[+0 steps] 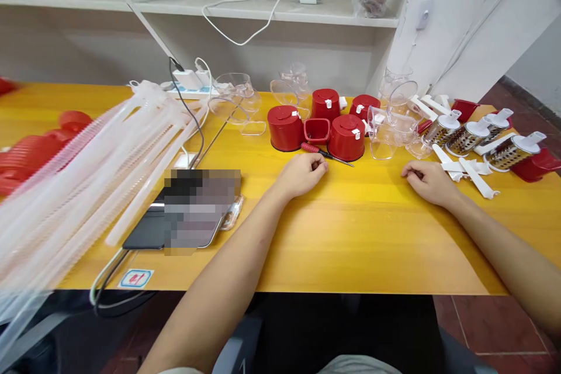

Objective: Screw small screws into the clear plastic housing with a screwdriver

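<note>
My left hand [302,174] rests on the yellow table [342,245] as a loose fist, fingers curled, nothing visible in it. Just beyond its knuckles lies a red-handled screwdriver [325,153]. Behind that stand several red plastic housings [346,137]. My right hand [427,181] also lies on the table with fingers curled under, holding nothing that I can see. White plastic handles [475,172] lie just to its right, and clear plastic hoppers [388,128] stand behind it.
Metal grater drums with white caps [467,137] lie at the right. Long translucent stacks in plastic sleeves [87,169] cover the left side, with red lids [26,155] beyond. A dark tablet [175,219] lies left of my arm. A power strip [190,86] sits at the back.
</note>
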Demonstrator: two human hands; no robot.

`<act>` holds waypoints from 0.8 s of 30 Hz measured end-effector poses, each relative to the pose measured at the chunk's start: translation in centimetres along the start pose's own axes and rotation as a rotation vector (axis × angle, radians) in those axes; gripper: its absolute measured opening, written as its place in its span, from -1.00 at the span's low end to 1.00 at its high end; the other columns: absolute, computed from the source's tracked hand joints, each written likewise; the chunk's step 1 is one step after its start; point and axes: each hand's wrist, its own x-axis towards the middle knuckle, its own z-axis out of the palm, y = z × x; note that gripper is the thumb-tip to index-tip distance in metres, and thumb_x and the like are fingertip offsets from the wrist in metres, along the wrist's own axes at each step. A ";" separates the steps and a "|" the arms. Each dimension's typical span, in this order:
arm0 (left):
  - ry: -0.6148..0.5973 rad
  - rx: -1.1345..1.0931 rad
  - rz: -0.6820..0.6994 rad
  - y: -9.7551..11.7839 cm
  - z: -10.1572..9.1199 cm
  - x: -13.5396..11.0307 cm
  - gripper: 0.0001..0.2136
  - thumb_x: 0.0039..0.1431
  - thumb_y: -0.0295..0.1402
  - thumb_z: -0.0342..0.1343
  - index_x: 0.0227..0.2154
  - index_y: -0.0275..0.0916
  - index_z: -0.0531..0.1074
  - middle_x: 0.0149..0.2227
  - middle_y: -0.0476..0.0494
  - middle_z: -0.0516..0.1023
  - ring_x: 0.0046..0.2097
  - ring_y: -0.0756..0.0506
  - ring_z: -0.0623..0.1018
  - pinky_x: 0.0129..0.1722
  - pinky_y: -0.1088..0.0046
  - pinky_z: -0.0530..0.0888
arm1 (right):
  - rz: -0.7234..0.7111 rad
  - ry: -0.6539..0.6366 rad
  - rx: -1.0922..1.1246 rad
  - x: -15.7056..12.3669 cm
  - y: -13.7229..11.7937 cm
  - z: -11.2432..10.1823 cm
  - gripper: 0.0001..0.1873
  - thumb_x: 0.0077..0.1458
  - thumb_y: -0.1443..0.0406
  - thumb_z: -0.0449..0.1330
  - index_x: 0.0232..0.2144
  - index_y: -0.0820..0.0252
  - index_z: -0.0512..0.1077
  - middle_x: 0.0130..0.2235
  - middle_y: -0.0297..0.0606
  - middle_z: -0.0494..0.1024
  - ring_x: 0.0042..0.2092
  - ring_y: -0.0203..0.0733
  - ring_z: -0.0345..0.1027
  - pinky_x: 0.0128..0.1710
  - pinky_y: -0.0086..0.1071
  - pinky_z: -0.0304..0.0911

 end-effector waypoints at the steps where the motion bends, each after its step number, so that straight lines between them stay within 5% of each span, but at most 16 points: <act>1: 0.000 -0.003 0.001 0.0 0.0 0.0 -0.78 0.42 -0.21 0.16 -0.34 -0.17 0.55 -0.39 -0.08 0.60 -0.34 -0.17 0.48 -0.28 0.25 0.28 | 0.000 0.001 0.001 0.0 0.0 0.0 -0.48 0.55 -0.07 0.31 0.13 0.30 0.61 0.05 -0.17 0.70 0.07 -0.34 0.61 0.20 -0.32 0.69; 24: 0.002 0.017 0.010 0.7 -0.3 -0.3 -0.77 0.43 -0.22 0.16 -0.36 -0.16 0.55 -0.41 -0.08 0.62 -0.36 -0.16 0.48 -0.29 0.26 0.30 | -0.027 0.014 0.013 -0.1 -0.1 0.2 -0.48 0.55 -0.07 0.30 0.11 0.30 0.61 0.03 -0.18 0.69 0.05 -0.35 0.60 0.17 -0.35 0.69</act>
